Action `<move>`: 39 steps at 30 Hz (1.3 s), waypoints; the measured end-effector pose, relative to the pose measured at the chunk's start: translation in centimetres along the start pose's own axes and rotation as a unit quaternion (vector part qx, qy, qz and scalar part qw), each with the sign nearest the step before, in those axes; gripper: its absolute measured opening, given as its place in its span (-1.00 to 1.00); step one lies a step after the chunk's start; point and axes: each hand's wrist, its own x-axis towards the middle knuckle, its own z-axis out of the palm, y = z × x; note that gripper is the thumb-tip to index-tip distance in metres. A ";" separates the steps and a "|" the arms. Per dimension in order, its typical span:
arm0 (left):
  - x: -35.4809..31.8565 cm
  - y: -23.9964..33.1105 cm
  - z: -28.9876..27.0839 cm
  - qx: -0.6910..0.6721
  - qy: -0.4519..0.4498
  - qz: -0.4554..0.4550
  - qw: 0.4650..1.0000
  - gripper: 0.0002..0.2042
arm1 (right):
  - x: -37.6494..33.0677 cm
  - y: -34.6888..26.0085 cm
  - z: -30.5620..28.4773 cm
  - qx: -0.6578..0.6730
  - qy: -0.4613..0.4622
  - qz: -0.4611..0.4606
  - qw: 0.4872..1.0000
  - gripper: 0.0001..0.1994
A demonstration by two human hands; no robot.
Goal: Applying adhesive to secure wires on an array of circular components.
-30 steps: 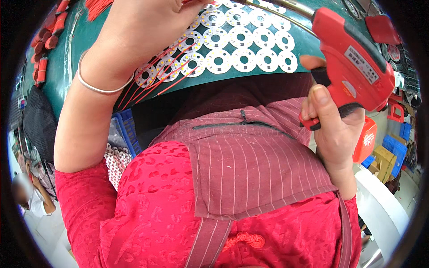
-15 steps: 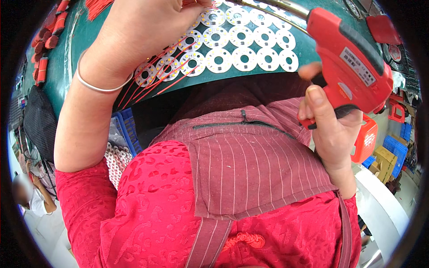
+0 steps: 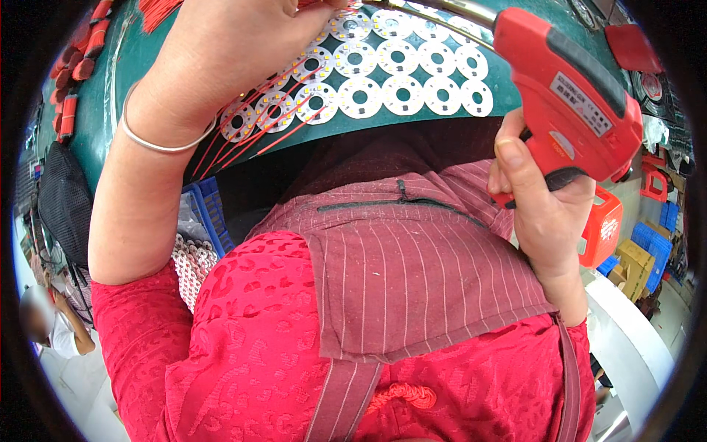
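Observation:
In my right hand (image 3: 545, 191) is a red and black soldering gun (image 3: 567, 96), its grip wrapped by the fingers and its index finger at the trigger. Its metal barrel points left along the top edge, toward my left hand (image 3: 250, 51). The left thumb and fingers are pinched on thin red wire (image 3: 305, 4), partly cut off by the picture's upper edge. Below and beside them lie rows of round white LED boards (image 3: 360, 97) with centre holes. Red wires trail from the left boards over the table's near edge. Where the gun's tip meets a board is hard to make out.
The boards lie on a green table (image 3: 103, 140). Bundles of red wire (image 3: 70, 114) line its left side. A blue basket (image 3: 213, 210) and stacked ring-like parts (image 3: 193, 269) are by my left elbow. At right stand a red container (image 3: 602, 225) and blue crates.
The soldering gun has shifted slightly left. My right index finger, lifted and blurred before, now rests against the trigger. My left hand has barely moved.

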 end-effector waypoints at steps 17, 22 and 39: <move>-0.2 0.4 -0.4 0.022 0.006 -0.009 1.000 -0.95 | -0.5 -1.0 -0.3 0.033 0.016 -0.022 0.999 -0.61; 0.1 0.4 -1.0 0.037 0.045 0.043 0.997 -0.92 | -0.9 -0.9 -0.7 0.049 0.009 -0.021 0.999 -0.58; -2.0 2.0 0.4 0.016 0.107 0.033 0.994 -0.85 | -1.6 -0.3 -0.4 0.007 -0.008 -0.017 1.000 -0.72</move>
